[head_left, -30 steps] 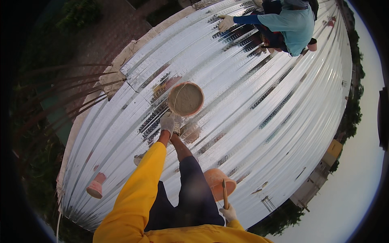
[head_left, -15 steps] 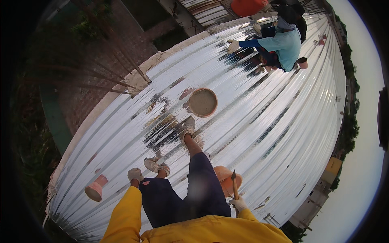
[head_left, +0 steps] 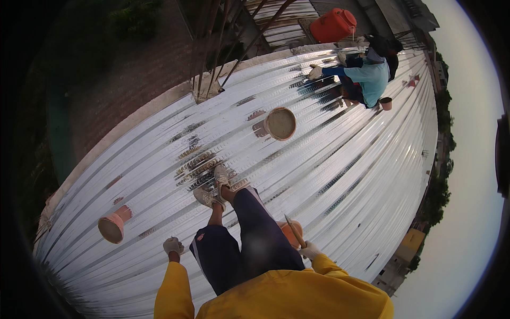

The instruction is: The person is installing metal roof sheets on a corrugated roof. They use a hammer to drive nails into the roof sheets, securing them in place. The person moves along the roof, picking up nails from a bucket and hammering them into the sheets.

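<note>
While your right grip holds a wooden-handled tool, left hand curled, the shiny roof could make you slip.

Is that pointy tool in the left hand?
No, the tool is gripped in the right hand.

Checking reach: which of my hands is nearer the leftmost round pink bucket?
Left: the gloved left hand is right of that bucket; the gloved right hand is beyond both legs.
</note>
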{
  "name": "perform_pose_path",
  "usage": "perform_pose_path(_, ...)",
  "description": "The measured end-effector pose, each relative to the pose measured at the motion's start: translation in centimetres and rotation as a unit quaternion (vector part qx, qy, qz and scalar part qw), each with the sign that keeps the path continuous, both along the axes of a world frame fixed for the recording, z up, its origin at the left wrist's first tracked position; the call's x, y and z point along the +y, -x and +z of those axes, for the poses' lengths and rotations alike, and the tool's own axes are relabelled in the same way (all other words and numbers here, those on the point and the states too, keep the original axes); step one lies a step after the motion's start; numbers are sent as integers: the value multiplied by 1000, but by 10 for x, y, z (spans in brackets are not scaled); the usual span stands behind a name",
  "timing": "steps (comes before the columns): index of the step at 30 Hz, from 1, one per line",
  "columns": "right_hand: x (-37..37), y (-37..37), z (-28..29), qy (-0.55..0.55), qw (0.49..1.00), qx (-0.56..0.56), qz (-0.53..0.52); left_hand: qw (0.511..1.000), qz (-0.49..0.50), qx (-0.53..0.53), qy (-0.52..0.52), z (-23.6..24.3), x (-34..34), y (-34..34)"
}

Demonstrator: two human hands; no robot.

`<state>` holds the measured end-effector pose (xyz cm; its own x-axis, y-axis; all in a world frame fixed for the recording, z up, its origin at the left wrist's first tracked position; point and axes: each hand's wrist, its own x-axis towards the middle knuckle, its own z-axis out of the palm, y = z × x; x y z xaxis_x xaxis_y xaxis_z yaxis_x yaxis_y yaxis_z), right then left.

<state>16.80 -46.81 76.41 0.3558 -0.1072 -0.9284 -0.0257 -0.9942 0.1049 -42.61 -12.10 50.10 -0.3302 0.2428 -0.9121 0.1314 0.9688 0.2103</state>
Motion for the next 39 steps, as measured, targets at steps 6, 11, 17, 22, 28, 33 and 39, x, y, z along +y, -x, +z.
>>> perform_pose_path(6,-21,17,-6,66,997,14,34,998,61,3,7,22,-32,19)
perform_pose_path(11,-26,40,-10,25,999,-21,-25,998,-20,-47,-27,-13,7,10)
perform_pose_path(17,-55,37,-6,11,996,-59,-67,990,-88,-103,-45,-29,70,-71)
perform_pose_path(22,-21,16,18,25,996,-74,-51,978,-189,-84,15,-31,51,-88)
perform_pose_path(28,-54,23,-24,-17,996,-22,-86,940,-323,110,-7,2,-53,-18)
perform_pose_path(33,-43,20,-43,-41,983,-64,-168,888,-360,275,71,31,-89,6)
perform_pose_path(39,-53,31,-37,-50,977,-82,-188,913,-231,333,48,37,-75,107)
